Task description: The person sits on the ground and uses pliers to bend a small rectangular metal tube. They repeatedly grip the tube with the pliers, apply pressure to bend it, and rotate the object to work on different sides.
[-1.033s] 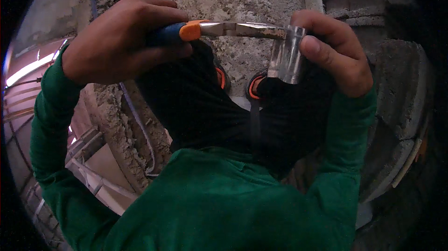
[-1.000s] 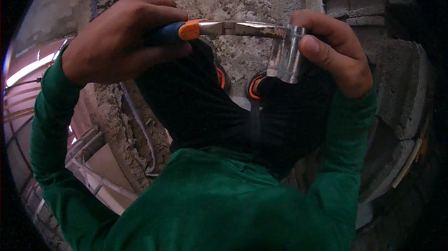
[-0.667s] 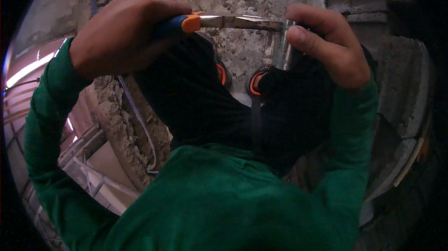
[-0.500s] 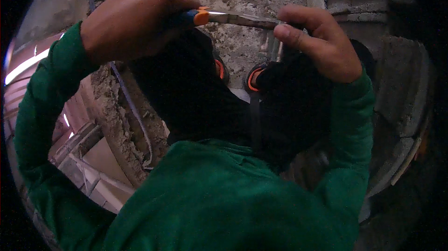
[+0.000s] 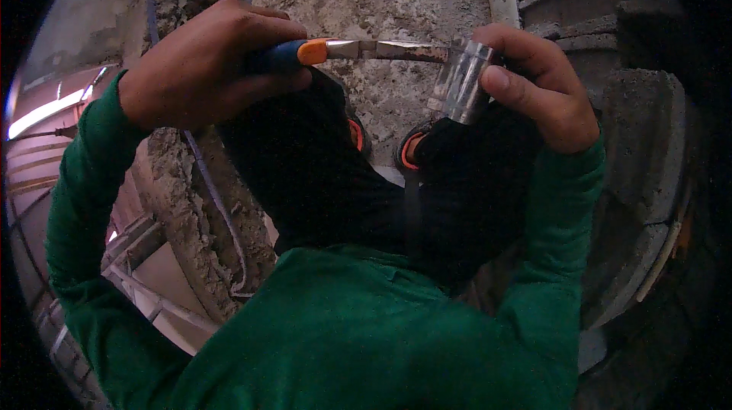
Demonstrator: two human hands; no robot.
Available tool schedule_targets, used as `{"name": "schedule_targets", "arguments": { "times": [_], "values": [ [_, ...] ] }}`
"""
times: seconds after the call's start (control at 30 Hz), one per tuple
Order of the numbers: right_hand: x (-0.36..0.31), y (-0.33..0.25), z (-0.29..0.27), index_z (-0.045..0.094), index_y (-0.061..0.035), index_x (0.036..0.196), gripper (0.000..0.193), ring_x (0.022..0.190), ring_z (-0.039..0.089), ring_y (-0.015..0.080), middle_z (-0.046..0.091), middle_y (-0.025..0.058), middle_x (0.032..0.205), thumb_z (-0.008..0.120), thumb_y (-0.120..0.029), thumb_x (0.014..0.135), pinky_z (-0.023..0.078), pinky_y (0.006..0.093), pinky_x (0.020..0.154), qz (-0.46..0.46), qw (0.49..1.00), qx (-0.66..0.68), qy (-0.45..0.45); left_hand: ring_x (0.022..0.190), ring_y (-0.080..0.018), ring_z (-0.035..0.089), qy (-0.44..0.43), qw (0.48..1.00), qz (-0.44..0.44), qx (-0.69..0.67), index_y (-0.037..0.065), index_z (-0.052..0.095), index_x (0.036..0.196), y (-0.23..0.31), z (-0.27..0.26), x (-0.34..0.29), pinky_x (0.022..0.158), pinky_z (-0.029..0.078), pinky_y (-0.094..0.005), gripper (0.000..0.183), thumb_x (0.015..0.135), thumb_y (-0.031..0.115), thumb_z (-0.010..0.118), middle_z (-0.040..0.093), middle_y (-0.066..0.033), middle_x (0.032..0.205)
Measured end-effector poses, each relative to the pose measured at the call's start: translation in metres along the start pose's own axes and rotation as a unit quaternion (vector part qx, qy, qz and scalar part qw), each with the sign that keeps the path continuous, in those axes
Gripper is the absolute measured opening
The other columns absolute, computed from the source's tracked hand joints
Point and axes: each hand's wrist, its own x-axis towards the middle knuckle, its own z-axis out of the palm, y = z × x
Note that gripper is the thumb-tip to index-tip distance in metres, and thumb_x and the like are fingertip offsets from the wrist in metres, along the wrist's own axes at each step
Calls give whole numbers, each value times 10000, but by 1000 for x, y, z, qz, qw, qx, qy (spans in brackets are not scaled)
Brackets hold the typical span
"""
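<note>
Above black trousers (image 5: 328,181), gripping blue-/orange-handled pliers (image 5: 381,50) in L hand (image 5: 210,67) & pinching silvery tube (image 5: 467,82) thumb-to-finger in R hand (image 5: 545,93), right at pliers' tips, prob. light, stiff, a bit slick, so best held round outer wall, clear of ends.

A plain green long-sleeved shirt (image 5: 343,334) covers the torso, its cloth matte and softly creased, with a small raised fold close to the front edge. The left sleeve (image 5: 88,204) and right sleeve (image 5: 560,234) are the same solid green and reach the wrists, wrinkled along the forearms and fairly snug at the cuffs. The left hand (image 5: 210,67) and right hand (image 5: 543,93) are bare. Below the shirt come loose black trousers (image 5: 305,173), with a narrow dark-grey strip (image 5: 412,212) between the legs. The dark footwear (image 5: 364,138) has bright orange edging around the openings; its exact type is unclear.
</note>
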Motion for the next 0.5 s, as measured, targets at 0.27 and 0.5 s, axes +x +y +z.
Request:
{"name": "schedule_targets", "arguments": {
  "times": [0.27,0.5],
  "values": [
    [-3,4,3,666,2,1263,349,1046,663,148,708,57,1108,751,-175,974,540,317,929,-16,999,-15,27,883,-378,660,-11,1000,25,6,-8,649,1027,-1,0,8,769,509,-438,180,929,123,725,638,-179,951],
    [-3,5,10,674,24,1225,342,1009,677,164,709,76,1074,761,-181,966,557,324,893,-58,990,-117,51,889,-419,659,18,995,22,96,14,662,1068,0,4,10,748,522,-491,170,901,42,678,647,-192,944]
  ]
}}
